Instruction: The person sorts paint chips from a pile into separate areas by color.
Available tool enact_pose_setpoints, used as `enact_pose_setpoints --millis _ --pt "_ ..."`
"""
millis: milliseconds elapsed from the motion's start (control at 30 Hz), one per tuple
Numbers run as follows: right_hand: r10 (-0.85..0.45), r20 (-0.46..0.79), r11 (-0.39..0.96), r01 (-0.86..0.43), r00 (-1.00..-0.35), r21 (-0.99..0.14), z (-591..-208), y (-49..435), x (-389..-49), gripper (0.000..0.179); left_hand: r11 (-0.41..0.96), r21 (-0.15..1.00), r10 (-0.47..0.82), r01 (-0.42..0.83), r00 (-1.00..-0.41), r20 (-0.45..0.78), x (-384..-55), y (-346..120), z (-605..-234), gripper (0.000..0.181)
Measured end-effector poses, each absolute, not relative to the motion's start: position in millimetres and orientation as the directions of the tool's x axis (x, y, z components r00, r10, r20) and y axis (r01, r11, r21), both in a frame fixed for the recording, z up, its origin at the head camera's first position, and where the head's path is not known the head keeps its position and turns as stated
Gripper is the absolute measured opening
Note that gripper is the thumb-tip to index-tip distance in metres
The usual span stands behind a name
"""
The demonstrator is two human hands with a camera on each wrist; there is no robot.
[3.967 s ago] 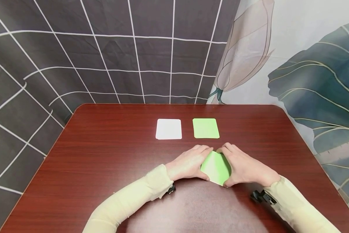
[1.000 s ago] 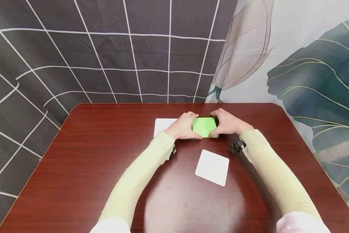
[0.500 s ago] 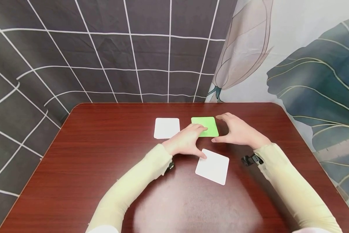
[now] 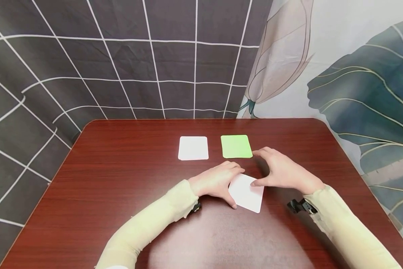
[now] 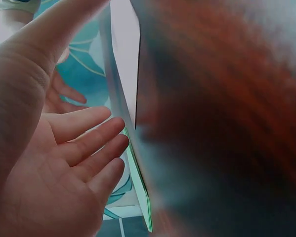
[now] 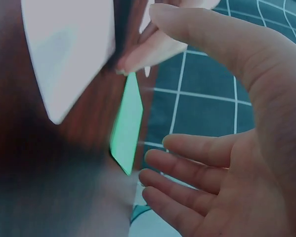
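A white square card (image 4: 246, 196) with rounded corners lies turned at an angle on the table, nearest the person. My left hand (image 4: 218, 183) is at its left side, thumb and fingers spread along the edge. The right hand (image 4: 282, 170) hovers at its right, its thumb overlapping the card's upper right corner in the head view. In the right wrist view the fingers (image 6: 187, 182) are straight and hold nothing. The left fingers (image 5: 96, 143) are also stretched out in the left wrist view. Farther back lies a green square card (image 4: 236, 146), just beyond the right fingertips.
Left of the green card sits a white square pile (image 4: 193, 148), a second layer peeking out at its lower edge. Both rest on a reddish-brown wooden table (image 4: 120, 168). Behind the table hang a dark grid-patterned cloth (image 4: 174, 59) and a leaf-printed curtain (image 4: 366, 97).
Earlier both hands held a green card near the person, then were around the back green square. They have since withdrawn toward the person, to the near white card, which has not moved.
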State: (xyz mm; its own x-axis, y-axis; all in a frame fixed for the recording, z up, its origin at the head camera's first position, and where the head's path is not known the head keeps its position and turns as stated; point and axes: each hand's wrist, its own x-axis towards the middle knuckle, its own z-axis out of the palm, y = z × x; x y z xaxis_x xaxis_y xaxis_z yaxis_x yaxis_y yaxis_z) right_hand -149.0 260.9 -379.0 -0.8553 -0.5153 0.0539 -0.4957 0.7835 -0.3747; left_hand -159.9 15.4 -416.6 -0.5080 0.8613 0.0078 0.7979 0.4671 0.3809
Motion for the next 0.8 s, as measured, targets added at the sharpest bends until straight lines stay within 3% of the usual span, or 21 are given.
enact_pose_setpoints --millis 200,433,800 --pt "-0.511 0.029 0.785 -0.480 -0.859 -0.391 -387 258 -132 0.092 0.472 0.364 0.858 0.803 -0.513 0.017 -155 17 -417 0.099" --pt "-0.507 0.007 0.787 -0.467 -0.862 -0.404 -400 254 -122 0.081 0.468 0.390 0.858 0.793 -0.513 0.014 -155 18 -418 0.090" --pt "-0.493 -0.008 0.807 -0.455 -0.870 -0.376 -405 243 -117 0.090 0.487 0.381 0.843 0.786 -0.538 0.033 -153 16 -421 0.089"
